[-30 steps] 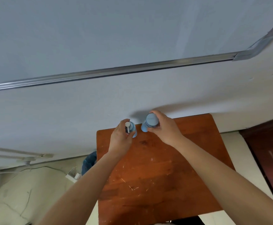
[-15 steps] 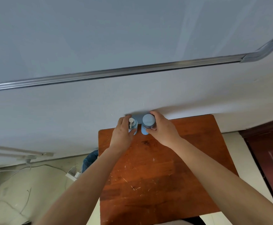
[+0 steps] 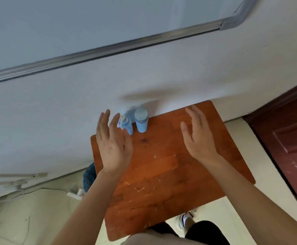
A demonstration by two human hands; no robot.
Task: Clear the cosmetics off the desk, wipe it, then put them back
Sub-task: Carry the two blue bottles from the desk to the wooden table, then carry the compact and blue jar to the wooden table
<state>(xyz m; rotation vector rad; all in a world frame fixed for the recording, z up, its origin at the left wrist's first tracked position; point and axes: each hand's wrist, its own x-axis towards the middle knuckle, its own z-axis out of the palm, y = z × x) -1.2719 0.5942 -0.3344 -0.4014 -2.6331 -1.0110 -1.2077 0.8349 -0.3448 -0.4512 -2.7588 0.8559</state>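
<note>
Two light blue cosmetics stand upright at the far left of the reddish wooden desk (image 3: 170, 174), close to the wall: a pump bottle (image 3: 126, 125) with a white pump head and, just to its right, a capped bottle (image 3: 141, 122). My left hand (image 3: 113, 144) hovers with straight fingers just left of and in front of the pump bottle, partly hiding its base, and holds nothing. My right hand (image 3: 198, 134) is spread over the desk's far right part, apart from the bottles, also holding nothing.
A white wall with a metal rail (image 3: 108, 48) rises behind the desk. A dark red door (image 3: 289, 144) is on the right. A blue bin (image 3: 89, 177) and a white power strip (image 3: 75, 193) sit on the floor left of the desk. My shoe (image 3: 185, 218) shows below its near edge.
Both hands have let go of the two blue bottles, which now stand by the wall. The hands have drawn back and apart with fingers straightened.
</note>
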